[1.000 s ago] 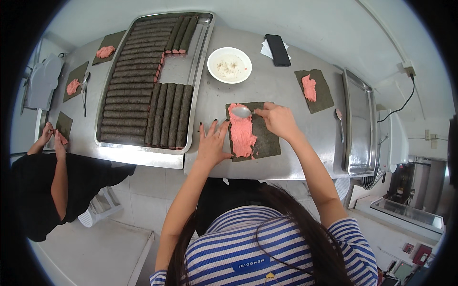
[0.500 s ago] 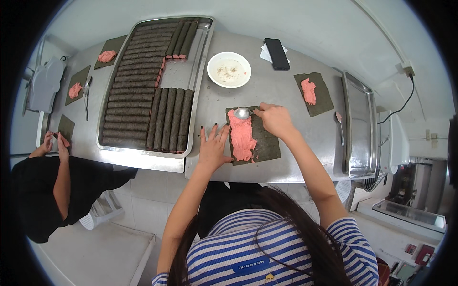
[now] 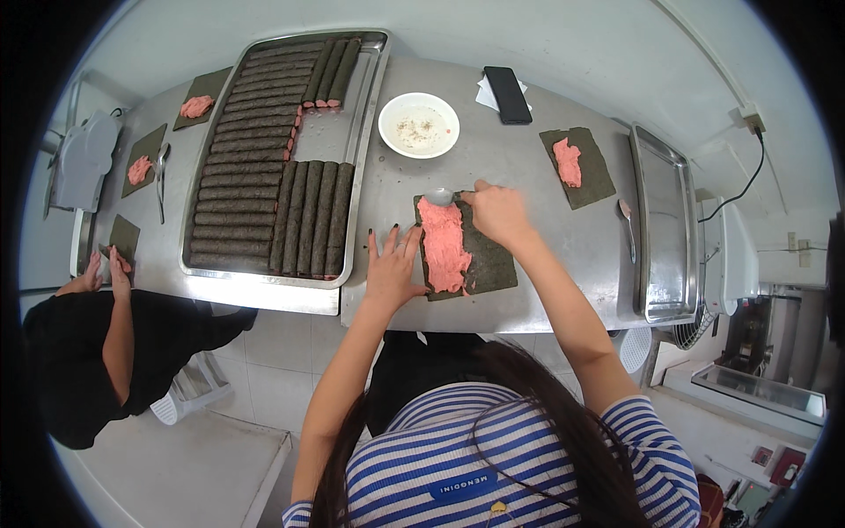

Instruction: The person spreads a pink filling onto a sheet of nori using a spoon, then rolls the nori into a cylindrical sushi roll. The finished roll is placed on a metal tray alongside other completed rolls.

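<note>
My left hand (image 3: 391, 273) rests with spread fingers at the left edge of a dark seaweed sheet (image 3: 489, 262) on the steel table. A band of pink paste (image 3: 445, 244) covers the sheet's left part, with a little on its lower middle. My right hand (image 3: 495, 212) grips a metal spoon (image 3: 439, 196), whose bowl sits on the paste near the sheet's far edge; the handle is mostly hidden by my fingers.
Left is a tray (image 3: 341, 280) of seaweed rolls (image 3: 233, 218); beyond, a white bowl (image 3: 419, 123) and phone (image 3: 506, 92). Right are another pasted sheet (image 3: 590, 173), spoon (image 3: 630, 229) and steel tray (image 3: 664, 238). A co-worker's hands (image 3: 119, 277) work at far left, among more pasted sheets.
My right hand and spoon have moved slightly toward the far edge of the sheet. My left hand stays spread at its left edge. The co-worker's hands have shifted slightly.
</note>
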Action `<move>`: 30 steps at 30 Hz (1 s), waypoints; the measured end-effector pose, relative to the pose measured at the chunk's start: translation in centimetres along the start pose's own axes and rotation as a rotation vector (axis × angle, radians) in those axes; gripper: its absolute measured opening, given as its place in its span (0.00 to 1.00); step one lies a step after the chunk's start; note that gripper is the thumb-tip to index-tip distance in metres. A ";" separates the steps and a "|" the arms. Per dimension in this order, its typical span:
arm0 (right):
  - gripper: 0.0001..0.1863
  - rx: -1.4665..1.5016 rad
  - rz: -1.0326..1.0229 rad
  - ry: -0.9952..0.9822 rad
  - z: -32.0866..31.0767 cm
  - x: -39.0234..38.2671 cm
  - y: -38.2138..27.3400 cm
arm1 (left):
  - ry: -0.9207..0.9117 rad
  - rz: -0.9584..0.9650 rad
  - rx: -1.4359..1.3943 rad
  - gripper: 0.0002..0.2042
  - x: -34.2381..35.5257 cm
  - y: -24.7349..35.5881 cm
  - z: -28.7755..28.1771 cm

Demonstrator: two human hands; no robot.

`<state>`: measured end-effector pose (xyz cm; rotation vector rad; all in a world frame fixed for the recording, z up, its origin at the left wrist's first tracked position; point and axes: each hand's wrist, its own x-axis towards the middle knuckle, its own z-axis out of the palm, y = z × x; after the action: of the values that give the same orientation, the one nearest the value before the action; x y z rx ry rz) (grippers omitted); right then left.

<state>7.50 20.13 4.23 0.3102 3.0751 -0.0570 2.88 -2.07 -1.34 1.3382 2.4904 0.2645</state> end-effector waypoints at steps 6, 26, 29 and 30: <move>0.14 0.063 0.068 -0.005 0.6 -0.7 1.7 | 0.008 -0.009 0.003 0.58 0.0 0.0 -0.2; 0.18 0.177 0.040 -0.153 1.0 -7.5 -0.1 | 0.010 0.014 0.047 0.57 0.1 -0.1 0.2; 0.18 0.240 0.033 -0.148 -0.3 -8.4 0.2 | 0.017 0.012 0.035 0.57 0.0 -0.2 0.3; 0.18 0.263 0.033 -0.134 -0.6 -8.5 0.3 | 0.014 0.008 0.033 0.57 -0.1 -0.2 0.2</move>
<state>15.89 18.80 5.25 0.3526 2.9272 -0.4632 2.80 -2.23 -1.53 1.3639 2.5121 0.2360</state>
